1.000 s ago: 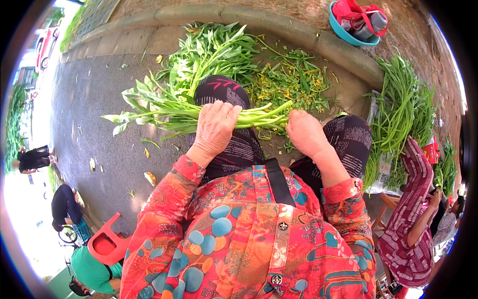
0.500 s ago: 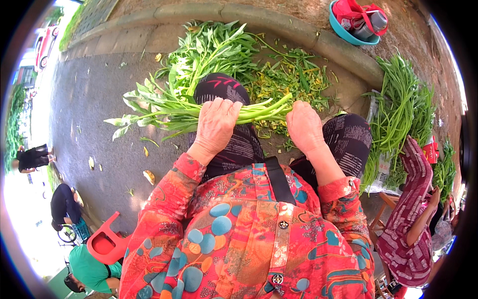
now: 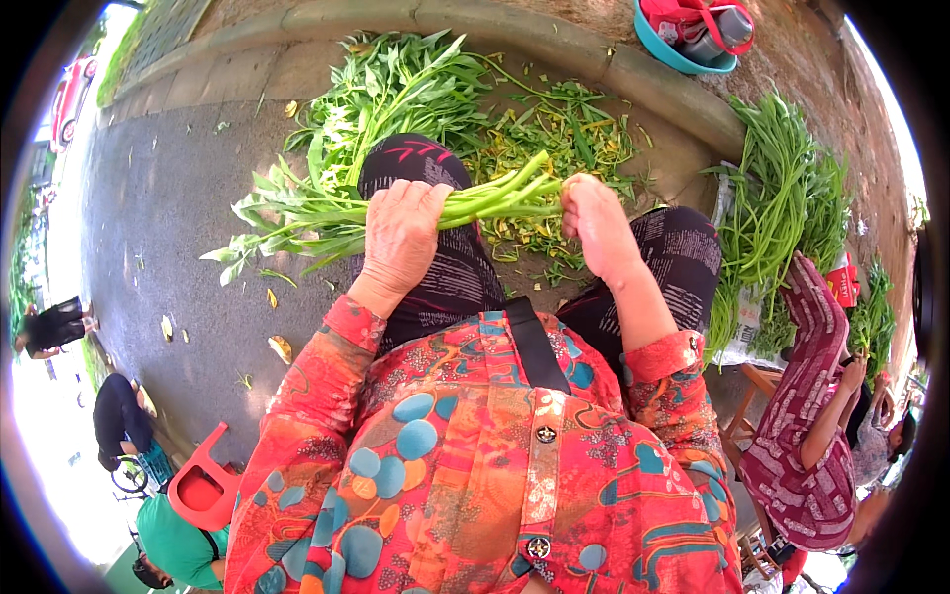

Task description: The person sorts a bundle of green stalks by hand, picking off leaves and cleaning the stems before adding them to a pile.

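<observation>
The bundle (image 3: 327, 213) lay across the knees, its leafy tops sagging left over the pavement (image 3: 168, 238). The left hand (image 3: 401, 233) was wrapped tight round the stems mid-length, fingers curled shut on them. The right hand (image 3: 594, 223) pinched the cut ends, fingers together. With so much weight hanging left, loose stalks could have slid out and dropped among the scraps (image 3: 554, 129) beyond.

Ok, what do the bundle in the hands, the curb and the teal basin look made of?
Bundle of leafy green stalks: fresh plant matter, pale glossy stems, held by left hand and right hand. Curb: probably concrete, grey, rough and matte. Teal basin: likely plastic, going by its smooth rim and uniform colour.
</observation>
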